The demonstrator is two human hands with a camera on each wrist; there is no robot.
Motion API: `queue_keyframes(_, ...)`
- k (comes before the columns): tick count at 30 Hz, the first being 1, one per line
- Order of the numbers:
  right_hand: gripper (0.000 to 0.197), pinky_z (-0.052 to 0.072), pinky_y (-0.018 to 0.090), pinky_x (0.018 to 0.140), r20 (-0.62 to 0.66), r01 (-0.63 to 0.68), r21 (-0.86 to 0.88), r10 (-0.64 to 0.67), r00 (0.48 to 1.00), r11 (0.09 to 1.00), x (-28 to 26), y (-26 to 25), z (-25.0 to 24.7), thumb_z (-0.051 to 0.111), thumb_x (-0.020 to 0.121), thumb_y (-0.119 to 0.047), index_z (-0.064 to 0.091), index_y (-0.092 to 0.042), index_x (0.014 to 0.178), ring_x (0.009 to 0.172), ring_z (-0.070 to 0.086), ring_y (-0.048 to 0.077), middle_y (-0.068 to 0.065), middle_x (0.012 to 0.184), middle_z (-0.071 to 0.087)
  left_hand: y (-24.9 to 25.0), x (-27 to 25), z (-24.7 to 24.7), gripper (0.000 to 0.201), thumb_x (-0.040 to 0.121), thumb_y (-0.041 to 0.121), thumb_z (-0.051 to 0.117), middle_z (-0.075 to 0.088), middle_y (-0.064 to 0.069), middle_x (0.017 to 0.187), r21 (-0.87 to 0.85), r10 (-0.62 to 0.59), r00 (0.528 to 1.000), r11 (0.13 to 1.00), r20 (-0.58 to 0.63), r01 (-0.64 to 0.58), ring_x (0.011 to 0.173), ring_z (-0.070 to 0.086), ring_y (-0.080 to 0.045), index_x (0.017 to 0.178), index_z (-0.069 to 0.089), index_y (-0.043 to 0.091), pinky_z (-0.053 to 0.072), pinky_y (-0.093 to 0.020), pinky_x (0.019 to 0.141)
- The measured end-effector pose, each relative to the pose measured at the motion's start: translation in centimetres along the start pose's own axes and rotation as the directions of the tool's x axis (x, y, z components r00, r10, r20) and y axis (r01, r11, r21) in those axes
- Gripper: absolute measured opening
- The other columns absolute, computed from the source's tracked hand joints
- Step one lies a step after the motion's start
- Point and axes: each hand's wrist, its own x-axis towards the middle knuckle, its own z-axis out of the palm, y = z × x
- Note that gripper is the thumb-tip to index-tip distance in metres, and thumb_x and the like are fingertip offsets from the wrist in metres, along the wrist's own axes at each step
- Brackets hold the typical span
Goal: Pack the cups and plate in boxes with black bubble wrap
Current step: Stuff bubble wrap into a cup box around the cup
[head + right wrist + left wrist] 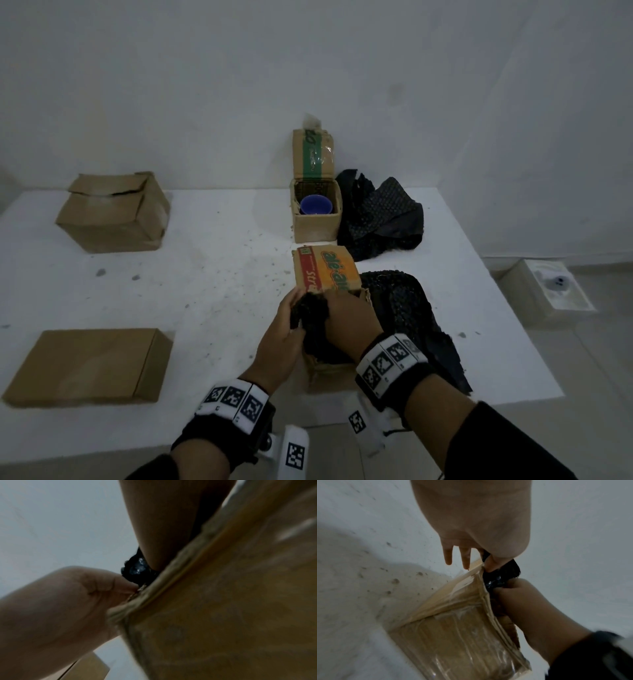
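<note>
Both hands meet over a small open cardboard box (329, 371) near the table's front edge. Its printed orange and red flap (325, 270) stands up behind them. My left hand (289, 320) and right hand (347, 317) both grip a black bubble-wrap bundle (310, 313) at the box's mouth. What it wraps is hidden. In the left wrist view the thumb pinches the bundle (496, 580) while two fingers (448, 557) stick out straight beside the box (453, 628). A blue cup (315, 204) sits in a second open box (317, 222) at the back.
A crumpled pile of black bubble wrap (380, 212) lies right of the back box. Another black sheet (411, 318) lies right of the near box. A closed carton (113, 212) sits back left and a flat box (89, 365) front left on the white table (212, 274).
</note>
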Motion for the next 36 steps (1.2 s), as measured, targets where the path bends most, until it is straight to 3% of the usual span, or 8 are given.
queue_keyframes(7,0.046,0.043,0.042,0.092,0.040,0.279,0.127,-0.286,0.957,0.952,-2.2,0.5,1.6,0.032,0.082,-0.032,0.057,-0.004,0.109,0.104,0.052,0.030,0.014,0.111,0.058,1.2,-0.5,0.3,0.069,0.077,0.028,0.030,0.038,0.008,0.138,-0.263,-0.062,0.998,0.963,-0.014,0.056,0.121,0.038,-0.009,0.144,0.022,0.016,0.037,0.005,0.073)
queue_keyframes(14,0.078,0.037,0.048,0.093,0.105,0.414,-0.155,-0.401,0.910,0.897,-0.1,0.3,2.9,0.007,0.078,-0.045,0.065,0.001,0.105,0.103,0.049,0.033,0.019,0.111,0.057,1.6,-0.2,1.1,0.044,0.102,0.018,0.017,0.032,0.001,0.147,-0.278,-0.109,0.993,0.957,-0.055,0.089,0.137,0.029,-0.018,0.145,0.025,0.014,0.028,-0.011,0.090)
queue_keyframes(20,0.035,0.044,0.048,0.090,-0.005,0.387,-0.029,-0.387,0.922,0.922,-0.5,0.2,2.8,0.043,0.088,-0.024,0.064,0.001,0.102,0.092,0.054,0.035,0.019,0.102,0.060,1.5,-0.3,2.1,0.043,0.103,0.022,0.014,0.034,0.003,0.141,-0.313,-0.112,0.994,0.945,-0.021,0.099,0.122,0.032,-0.004,0.145,0.024,0.018,0.034,0.009,0.070)
queue_keyframes(24,0.064,0.015,0.049,0.115,0.143,0.407,-0.071,-0.394,0.908,0.911,-1.1,1.5,3.4,0.014,0.091,-0.043,0.064,-0.009,0.113,0.130,0.036,0.027,0.007,0.128,0.054,-0.4,-0.2,2.4,0.039,0.103,0.033,0.018,0.023,0.008,0.153,-0.297,-0.090,0.994,0.952,-0.056,0.070,0.135,0.024,-0.002,0.141,0.023,0.031,0.024,-0.013,0.107)
queue_keyframes(27,0.056,0.002,0.054,0.116,0.263,0.441,-0.132,-0.398,0.879,0.888,-0.7,1.9,3.7,0.019,0.097,-0.041,0.059,-0.014,0.125,0.143,0.015,0.025,0.007,0.147,0.037,-1.4,-0.4,2.6,0.048,0.088,0.062,0.027,0.022,0.017,0.151,-0.259,-0.070,0.996,0.965,-0.062,0.051,0.140,0.020,-0.001,0.134,0.025,0.047,0.015,-0.032,0.118)
queue_keyframes(30,0.059,0.010,0.055,0.114,0.245,0.431,-0.092,-0.399,0.884,0.898,-0.5,1.5,3.6,0.020,0.092,-0.043,0.062,-0.016,0.122,0.138,0.025,0.028,0.009,0.140,0.042,-1.9,-0.5,2.8,0.054,0.078,0.072,0.029,0.021,0.021,0.151,-0.225,-0.052,0.996,0.974,-0.066,0.036,0.139,0.019,0.002,0.130,0.025,0.056,0.016,-0.040,0.119)
queue_keyframes(33,0.050,0.038,0.050,0.099,-0.063,0.375,-0.027,-0.376,0.924,0.927,-0.8,2.1,3.8,0.033,0.084,-0.043,0.070,-0.014,0.100,0.108,0.051,0.030,0.010,0.113,0.059,-1.8,-0.4,3.0,0.061,0.072,0.085,0.028,0.018,0.021,0.152,-0.197,-0.027,0.996,0.980,-0.079,0.011,0.140,0.017,0.002,0.128,0.023,0.061,0.016,-0.041,0.119)
queue_keyframes(36,0.052,0.041,0.040,0.099,-0.065,0.187,0.024,-0.185,0.981,0.982,-1.1,2.5,3.8,0.048,0.087,-0.047,0.048,-0.014,0.126,0.116,0.046,0.027,0.009,0.124,0.050,-1.9,-0.4,3.1,0.064,0.067,0.090,0.029,0.018,0.022,0.152,-0.197,-0.023,0.996,0.980,-0.081,0.007,0.140,0.017,0.001,0.125,0.023,0.065,0.016,-0.042,0.119)
